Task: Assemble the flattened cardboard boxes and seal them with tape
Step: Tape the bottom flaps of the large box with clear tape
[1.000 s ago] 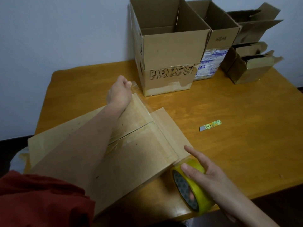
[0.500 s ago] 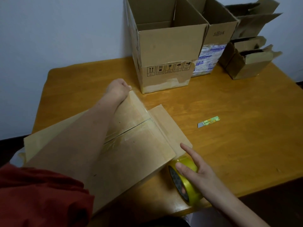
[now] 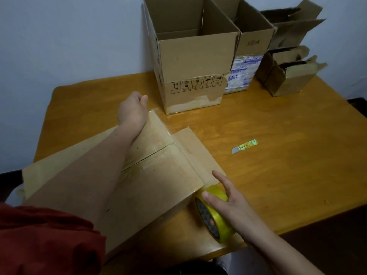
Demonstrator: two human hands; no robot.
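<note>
The left hand (image 3: 132, 113) reaches across the brown cardboard box (image 3: 158, 181) lying on the orange-brown wooden tabletop (image 3: 288, 165). Its fingers bend down over the box's far edge, out of sight, so whether they pinch anything cannot be told. The right hand (image 3: 231, 201) grips the yellow roll of clear tape (image 3: 218, 221) at the box's near corner, thumb over the rim, forefinger pointing out straight.

This box looks folded into shape, its two flaps meeting at a centre seam. A strip of clear tape (image 3: 139, 165) seems to run along that seam, so the sealing looks nearly done. Cutting the tape free and pressing it down appear to remain.

Against the wall stands a tall open-topped cardboard box (image 3: 194, 62), its bottom edge taped; what shows of its inside is bare. Touching its right side is a second open cardboard box (image 3: 253, 44), its floor hidden. Further right sit smaller crumpled cardboard boxes (image 3: 288, 80), dark inside, contents unreadable. A small utility blade with a green-yellow handle (image 3: 245, 146) lies apart on the tabletop.
</note>
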